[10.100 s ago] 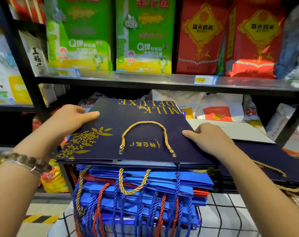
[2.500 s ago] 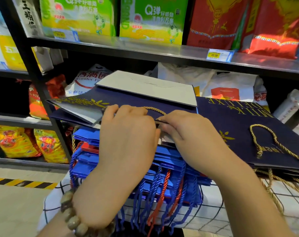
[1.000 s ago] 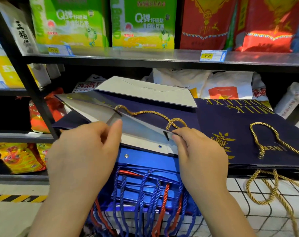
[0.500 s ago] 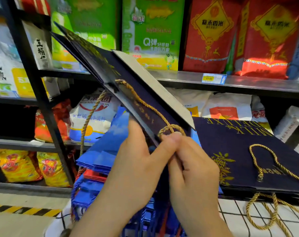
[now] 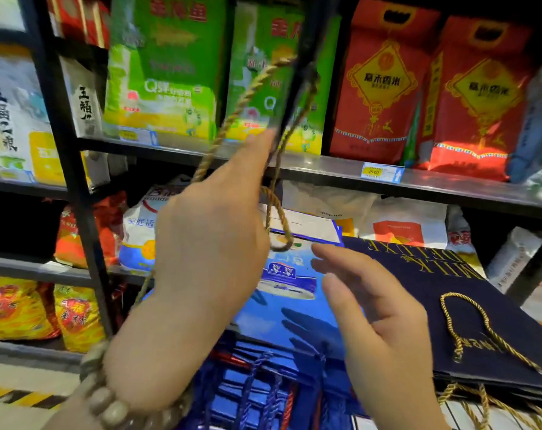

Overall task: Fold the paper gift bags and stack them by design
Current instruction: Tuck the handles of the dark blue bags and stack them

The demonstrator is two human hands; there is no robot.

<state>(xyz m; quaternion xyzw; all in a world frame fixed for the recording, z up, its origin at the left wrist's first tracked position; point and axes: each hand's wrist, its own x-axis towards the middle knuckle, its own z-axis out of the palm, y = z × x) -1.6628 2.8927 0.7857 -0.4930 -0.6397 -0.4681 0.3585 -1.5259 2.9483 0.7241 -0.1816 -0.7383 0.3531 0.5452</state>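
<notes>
Paper gift bag (image 5: 299, 66) of dark navy colour, only one, is lifted in the air in front of the shelf (image 5: 325, 170). It is seen almost from its edge, so it looks like a thin dark strip, and it is blurred. Two gold rope handles (image 5: 241, 97) hang down from it; one goes behind the left hand (image 5: 214, 237), the other makes a loop just above the blue bags (image 5: 257, 377).

The left hand holds this bag at its lower end, with the forefinger stretched up along the dark paper. The thumb is hidden, so I cannot tell how it lies. On this wrist there is one bead bracelet (image 5: 108, 405). The right hand (image 5: 381, 324) holds nothing: its fingers are relaxed and a little spread, and it hovers over the blue bags.

The blue bags lie flat in one pile under both hands. The top one shows a printed picture of a milk carton, and blue and red cord handles hang at the near side — how many bags, I cannot count. To the right, just beside this pile, lies one navy stack (image 5: 434, 293) with gold letters "MILK DELUXE" turned upside down; one gold handle (image 5: 459, 294) rests on top of it.

On the shelf behind stand two green packs (image 5: 164, 72) and two red packs (image 5: 381, 85), and on its edge is one price tag (image 5: 373, 172).
</notes>
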